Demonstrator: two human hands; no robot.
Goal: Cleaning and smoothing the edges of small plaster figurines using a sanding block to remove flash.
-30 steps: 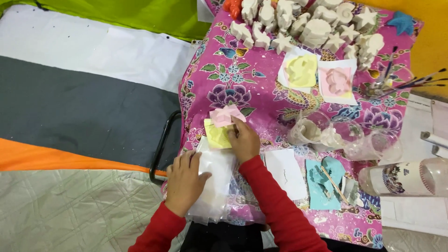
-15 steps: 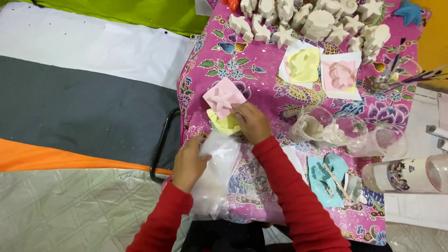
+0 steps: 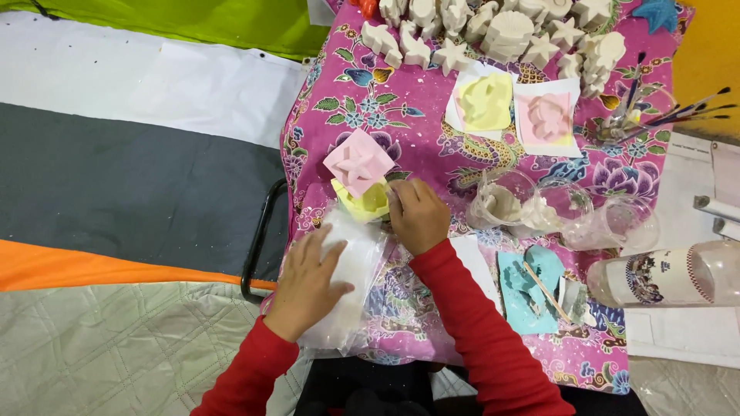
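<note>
Since half a second ago the left hand [image 3: 308,281] has flattened, fingers spread open, onto the clear plastic bag [image 3: 351,266] at the worktop's [image 3: 432,131] near edge, while the right hand [image 3: 417,216], fingers curled, grips the yellow mould [image 3: 364,202] under the pink mould [image 3: 358,161].

Pink star mould [image 3: 359,161] tilted atop yellow mould [image 3: 365,204], beside clear plastic bag [image 3: 348,279]

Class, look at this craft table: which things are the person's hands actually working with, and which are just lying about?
In hand:
left hand flat on the clear plastic bag
right hand at the yellow mould, pink star mould stacked on it

Lying about:
white plaster figures
paintbrushes
clear cups
blue mould
</note>
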